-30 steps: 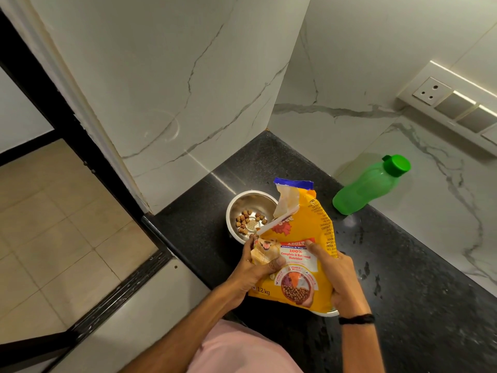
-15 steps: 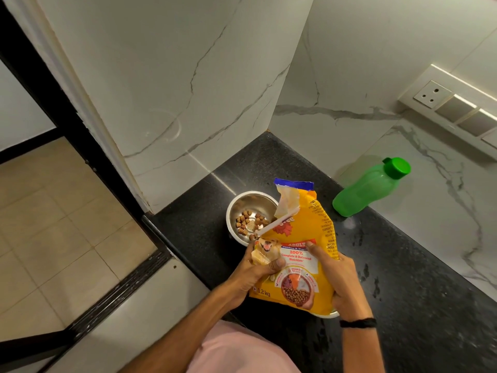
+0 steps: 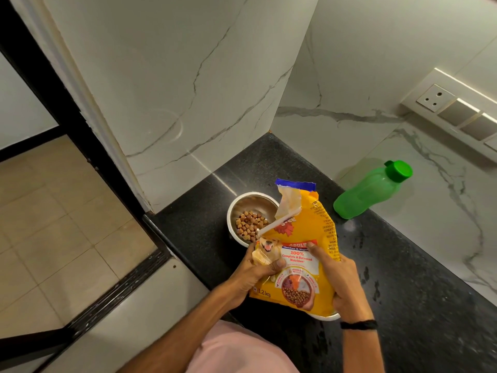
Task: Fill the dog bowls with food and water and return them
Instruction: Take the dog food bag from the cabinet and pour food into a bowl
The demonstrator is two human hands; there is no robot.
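Note:
A yellow dog food bag (image 3: 301, 254) is held over the black counter (image 3: 403, 305), its torn top tilted toward a steel bowl (image 3: 251, 201). Brown kibble (image 3: 248, 227) covers part of that bowl's bottom. My left hand (image 3: 255, 273) grips the bag's left edge near the torn corner. My right hand (image 3: 341, 286) holds the bag's right side. A thin white rim of a second bowl (image 3: 329, 316) shows under the bag's lower right; the rest is hidden.
A green water bottle (image 3: 368, 192) with a green cap stands capped at the marble back wall, right of the bag. A marble side wall (image 3: 188, 103) stands just left of the bowl. A socket panel (image 3: 457, 109) sits high on the right wall. Tiled floor lies beyond the counter's left edge.
More kibble lies in the steel bowl than one second ago. Both hands and the bag have stayed almost in place.

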